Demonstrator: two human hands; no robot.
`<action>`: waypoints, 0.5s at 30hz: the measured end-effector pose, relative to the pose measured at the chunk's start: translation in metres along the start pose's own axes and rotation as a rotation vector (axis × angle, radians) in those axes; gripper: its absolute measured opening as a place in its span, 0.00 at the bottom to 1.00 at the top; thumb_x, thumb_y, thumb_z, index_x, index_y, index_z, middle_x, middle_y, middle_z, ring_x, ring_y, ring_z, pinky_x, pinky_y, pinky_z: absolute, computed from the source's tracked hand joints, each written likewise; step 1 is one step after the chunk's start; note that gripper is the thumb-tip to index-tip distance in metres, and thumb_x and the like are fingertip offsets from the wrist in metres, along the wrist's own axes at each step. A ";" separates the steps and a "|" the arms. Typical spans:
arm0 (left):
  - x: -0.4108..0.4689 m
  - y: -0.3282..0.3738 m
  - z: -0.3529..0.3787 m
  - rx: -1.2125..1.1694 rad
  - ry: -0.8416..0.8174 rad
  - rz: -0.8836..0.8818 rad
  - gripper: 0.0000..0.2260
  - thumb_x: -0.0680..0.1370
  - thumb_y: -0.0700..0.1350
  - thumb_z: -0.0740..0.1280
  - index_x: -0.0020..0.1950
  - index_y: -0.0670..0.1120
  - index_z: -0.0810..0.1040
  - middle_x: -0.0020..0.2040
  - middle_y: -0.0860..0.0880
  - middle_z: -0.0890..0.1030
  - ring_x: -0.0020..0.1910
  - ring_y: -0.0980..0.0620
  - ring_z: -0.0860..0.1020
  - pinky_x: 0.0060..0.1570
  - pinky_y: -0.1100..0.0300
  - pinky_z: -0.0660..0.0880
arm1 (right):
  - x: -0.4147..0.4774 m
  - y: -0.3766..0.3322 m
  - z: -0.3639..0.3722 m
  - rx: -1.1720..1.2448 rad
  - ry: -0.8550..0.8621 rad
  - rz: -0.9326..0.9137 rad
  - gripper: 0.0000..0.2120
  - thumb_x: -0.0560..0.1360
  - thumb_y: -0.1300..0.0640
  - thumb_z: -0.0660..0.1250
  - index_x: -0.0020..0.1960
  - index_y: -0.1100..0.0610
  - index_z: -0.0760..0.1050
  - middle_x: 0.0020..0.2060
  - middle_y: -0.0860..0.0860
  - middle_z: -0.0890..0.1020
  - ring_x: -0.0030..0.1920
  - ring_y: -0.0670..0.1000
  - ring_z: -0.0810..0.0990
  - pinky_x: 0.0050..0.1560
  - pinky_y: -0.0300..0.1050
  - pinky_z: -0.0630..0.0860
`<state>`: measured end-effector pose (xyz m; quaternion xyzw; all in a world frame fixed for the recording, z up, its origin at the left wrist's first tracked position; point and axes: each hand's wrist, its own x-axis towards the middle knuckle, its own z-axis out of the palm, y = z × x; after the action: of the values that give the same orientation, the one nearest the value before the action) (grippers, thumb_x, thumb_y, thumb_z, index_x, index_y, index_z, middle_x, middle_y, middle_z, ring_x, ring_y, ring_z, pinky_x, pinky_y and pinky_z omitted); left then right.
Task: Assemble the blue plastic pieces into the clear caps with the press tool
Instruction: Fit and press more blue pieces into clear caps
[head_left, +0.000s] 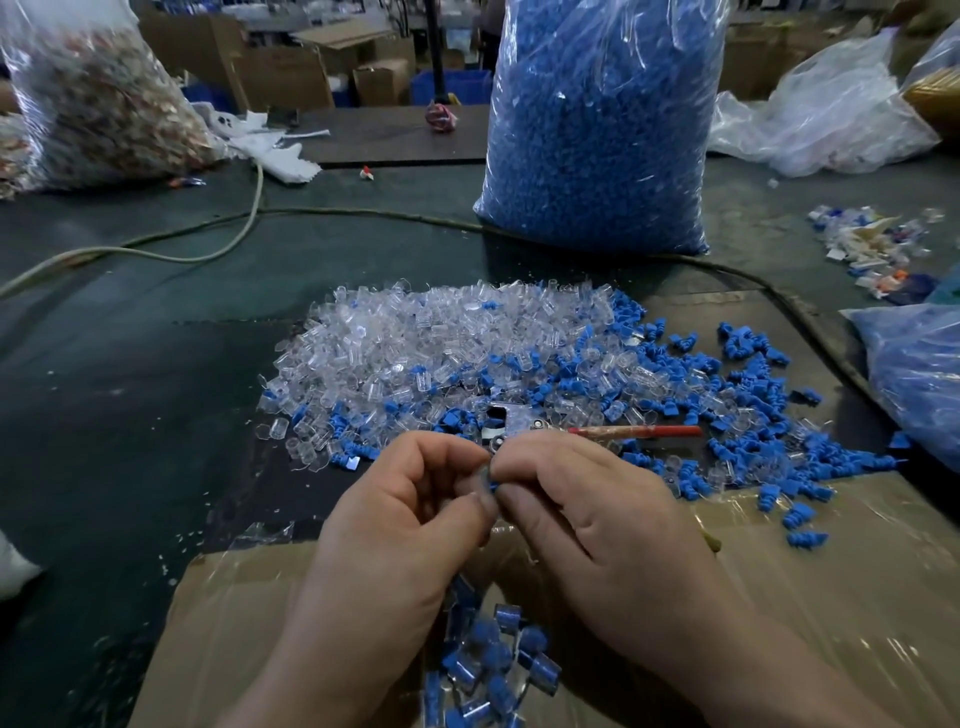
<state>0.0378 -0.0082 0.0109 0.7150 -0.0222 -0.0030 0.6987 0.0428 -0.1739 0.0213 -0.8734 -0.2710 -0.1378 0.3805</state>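
My left hand (410, 499) and my right hand (576, 504) meet fingertip to fingertip in front of me. Between them they pinch a small clear cap (485, 475) and a blue piece (493, 487), both mostly hidden by my fingers. Just beyond my fingertips lies the metal press tool (506, 421) with its red handle (639, 431) pointing right. A heap of clear caps (436, 343) spreads behind it, and loose blue pieces (727, 405) are scattered to the right. Assembled blue-and-clear pieces (493, 660) lie in a cardboard box below my wrists.
A tall clear bag of blue pieces (597, 130) stands behind the heap. Another bag of reddish parts (98, 98) stands at the far left. A cable (208, 228) crosses the dark table. A bag of blue parts (919, 374) lies at the right edge, near mixed scraps (878, 244).
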 end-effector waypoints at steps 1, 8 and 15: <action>0.001 -0.003 -0.001 0.044 0.017 0.012 0.12 0.69 0.40 0.76 0.46 0.56 0.83 0.37 0.50 0.82 0.35 0.52 0.78 0.37 0.58 0.79 | 0.000 0.000 0.000 -0.017 -0.010 -0.005 0.09 0.80 0.52 0.59 0.54 0.51 0.77 0.50 0.41 0.78 0.53 0.41 0.77 0.52 0.38 0.74; 0.004 -0.009 -0.004 0.078 0.063 0.001 0.12 0.73 0.37 0.74 0.44 0.55 0.82 0.32 0.53 0.80 0.31 0.54 0.78 0.33 0.58 0.77 | 0.005 0.000 -0.009 -0.332 -0.044 -0.010 0.17 0.77 0.46 0.58 0.64 0.46 0.71 0.60 0.42 0.75 0.62 0.47 0.71 0.64 0.45 0.69; 0.007 -0.007 -0.006 -0.141 0.104 -0.122 0.12 0.73 0.31 0.70 0.41 0.49 0.80 0.29 0.47 0.76 0.25 0.52 0.73 0.25 0.61 0.72 | 0.005 0.029 -0.034 -0.778 -0.366 0.466 0.35 0.73 0.30 0.53 0.74 0.40 0.47 0.71 0.43 0.62 0.71 0.51 0.59 0.70 0.53 0.58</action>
<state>0.0451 -0.0019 0.0047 0.6634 0.0578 -0.0102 0.7460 0.0622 -0.2134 0.0290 -0.9981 -0.0590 0.0159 -0.0075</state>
